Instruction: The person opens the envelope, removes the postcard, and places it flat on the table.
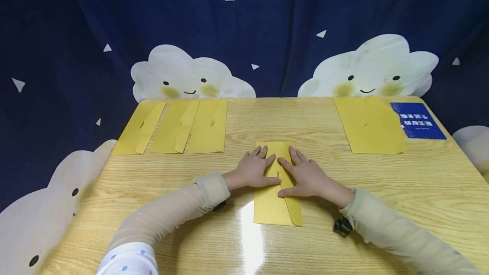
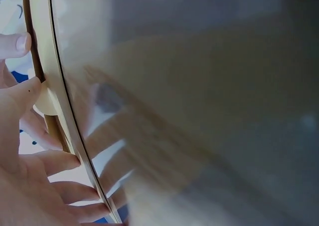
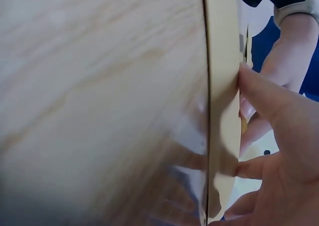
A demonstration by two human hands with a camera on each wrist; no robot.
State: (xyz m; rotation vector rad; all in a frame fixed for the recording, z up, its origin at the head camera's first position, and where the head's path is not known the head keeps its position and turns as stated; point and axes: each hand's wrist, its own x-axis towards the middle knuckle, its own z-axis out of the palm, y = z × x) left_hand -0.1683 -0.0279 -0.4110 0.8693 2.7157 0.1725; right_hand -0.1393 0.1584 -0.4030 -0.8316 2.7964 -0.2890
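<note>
A yellow paper envelope [image 1: 269, 212] lies lengthwise on the table in front of the person, its long side flap folded over and a small slit near the middle. My left hand [image 1: 253, 169] rests on its left half with fingers spread and the thumb reaching to the slit. From the other side, my right hand [image 1: 308, 179] presses on the flap, fingers also spread, its thumb close to the left thumb. Both wrist views show the envelope seen edge-on, low against the shiny tabletop, with fingertips touching its upper face.
Three similar yellow envelopes [image 1: 202, 133] lie in a row at the back left. At the back right is another envelope [image 1: 372, 133] with its flap spread out, and a blue card [image 1: 419, 121] with white lettering beside it. A dark blue cloud-patterned curtain [image 1: 267, 20] hangs behind the wooden table [image 1: 214, 249].
</note>
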